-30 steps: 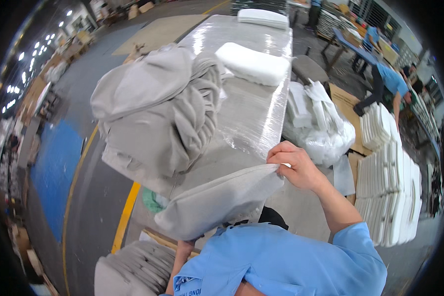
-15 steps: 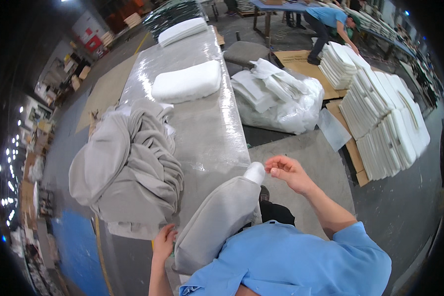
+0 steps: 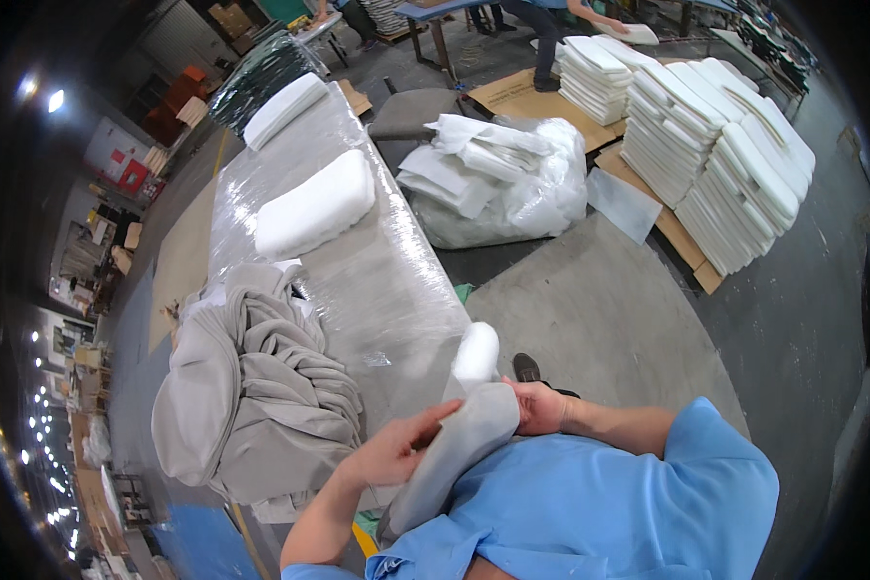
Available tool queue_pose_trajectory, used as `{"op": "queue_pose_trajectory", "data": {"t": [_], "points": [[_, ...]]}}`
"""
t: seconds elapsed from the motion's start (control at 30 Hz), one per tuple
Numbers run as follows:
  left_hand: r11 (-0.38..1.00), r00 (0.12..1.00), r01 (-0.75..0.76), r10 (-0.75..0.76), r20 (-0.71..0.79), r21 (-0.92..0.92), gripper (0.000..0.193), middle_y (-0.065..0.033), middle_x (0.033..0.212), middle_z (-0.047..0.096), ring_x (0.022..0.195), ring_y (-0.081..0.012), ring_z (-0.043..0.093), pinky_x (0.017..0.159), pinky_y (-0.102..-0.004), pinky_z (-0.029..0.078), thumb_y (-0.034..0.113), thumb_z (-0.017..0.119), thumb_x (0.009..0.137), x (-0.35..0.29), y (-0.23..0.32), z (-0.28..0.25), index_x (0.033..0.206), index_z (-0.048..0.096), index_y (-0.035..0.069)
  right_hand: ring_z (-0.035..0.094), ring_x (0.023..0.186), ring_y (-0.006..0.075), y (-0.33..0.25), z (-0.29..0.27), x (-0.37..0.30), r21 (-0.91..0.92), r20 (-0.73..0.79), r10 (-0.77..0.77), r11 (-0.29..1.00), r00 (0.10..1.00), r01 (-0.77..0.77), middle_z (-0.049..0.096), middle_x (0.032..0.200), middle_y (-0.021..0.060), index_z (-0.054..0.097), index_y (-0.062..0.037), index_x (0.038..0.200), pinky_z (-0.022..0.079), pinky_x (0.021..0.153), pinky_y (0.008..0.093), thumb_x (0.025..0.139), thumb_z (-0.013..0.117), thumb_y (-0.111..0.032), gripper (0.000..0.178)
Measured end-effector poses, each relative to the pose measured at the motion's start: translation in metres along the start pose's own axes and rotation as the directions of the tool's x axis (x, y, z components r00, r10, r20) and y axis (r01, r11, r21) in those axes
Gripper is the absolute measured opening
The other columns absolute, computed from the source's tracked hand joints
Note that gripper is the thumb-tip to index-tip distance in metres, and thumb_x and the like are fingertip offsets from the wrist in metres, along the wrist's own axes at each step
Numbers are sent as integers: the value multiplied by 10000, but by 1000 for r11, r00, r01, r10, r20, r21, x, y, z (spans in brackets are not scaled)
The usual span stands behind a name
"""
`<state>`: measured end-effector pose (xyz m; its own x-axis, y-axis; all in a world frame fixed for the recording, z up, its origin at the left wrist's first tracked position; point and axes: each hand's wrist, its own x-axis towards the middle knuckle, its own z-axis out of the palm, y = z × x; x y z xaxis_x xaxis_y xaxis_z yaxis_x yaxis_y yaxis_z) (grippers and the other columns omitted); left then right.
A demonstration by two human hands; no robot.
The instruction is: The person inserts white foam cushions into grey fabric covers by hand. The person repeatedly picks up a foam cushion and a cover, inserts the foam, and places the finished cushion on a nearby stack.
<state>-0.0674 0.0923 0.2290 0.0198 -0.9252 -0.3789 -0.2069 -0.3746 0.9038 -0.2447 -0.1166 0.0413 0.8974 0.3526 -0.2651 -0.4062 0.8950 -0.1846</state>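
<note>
A grey fabric cover [image 3: 474, 425] stands against my body, with the end of a white pad [image 3: 478, 354] poking out of its far opening. My right hand [image 3: 536, 407] grips the cover's rim beside the pad; some of its fingers are hidden behind the fabric. On the other side, my left hand [image 3: 396, 450] is closed on the cover's left edge, fingers over the cloth. To the left, a heap of grey fabric covers [image 3: 251, 387] lies on the plastic-wrapped table [image 3: 396, 271]. A loose white pad [image 3: 317, 201] rests farther up that table.
Another folded white pad [image 3: 285, 108] is at the table's far end. Right of the table sit a clear bag of white sheets [image 3: 512, 193] and a grey stool [image 3: 416, 114]. Tall stacks of white pads [image 3: 725, 145] stand on cardboard, with a person [image 3: 541, 29] behind them.
Both hands have come in to the cover, which is now gripped from both sides and stands more upright. More of the white pad shows. The view has shifted rightward.
</note>
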Motion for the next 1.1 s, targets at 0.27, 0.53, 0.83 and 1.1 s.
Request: {"op": "queue_pose_trajectory", "data": {"t": [0.27, 0.53, 0.83, 1.1], "points": [[923, 962, -261, 225, 154, 281, 611, -85, 1147, 585, 950, -254, 646, 848, -329, 525, -96, 645, 842, 16, 33, 23, 1396, 651, 160, 650, 1159, 191, -10, -26, 2, -46, 447, 55, 998, 893, -38, 687, 1229, 79, 614, 4, 1254, 485, 1032, 344, 1068, 562, -351, 404], [462, 928, -163, 371, -23, 872, 453, -74, 1449, 516, 1221, -316, 522, 1053, -441, 440, 60, 652, 810, 64, -6, 15, 1260, 671, 114, 684, 1007, 136, -34, -3, -5, -171, 343, 9, 984, 939, 53, 703, 1110, 32, 638, -36, 1172, 535, 909, 291, 1022, 654, -160, 195], [882, 938, -307, 343, -39, 357, 189, -10, 981, 691, 965, -212, 632, 888, -351, 503, 223, 681, 940, 66, -29, -3, 1036, 699, 60, 610, 872, 42, -49, 41, -1, -579, 222, -397, 681, 891, 448, 672, 943, -35, 648, -62, 1062, 478, 792, 214, 979, 685, -9, 105], [858, 917, 399, -377, 132, -325, 293, 36, 925, 680, 839, -27, 576, 728, -231, 475, 282, 676, 1038, 76, 8, 5, 1109, 731, 3, 624, 998, 75, -53, 53, -10, -660, 297, -387, 578, 873, 481, 686, 1079, -2, 634, -58, 1173, 488, 907, 266, 988, 673, -37, 190]]}}
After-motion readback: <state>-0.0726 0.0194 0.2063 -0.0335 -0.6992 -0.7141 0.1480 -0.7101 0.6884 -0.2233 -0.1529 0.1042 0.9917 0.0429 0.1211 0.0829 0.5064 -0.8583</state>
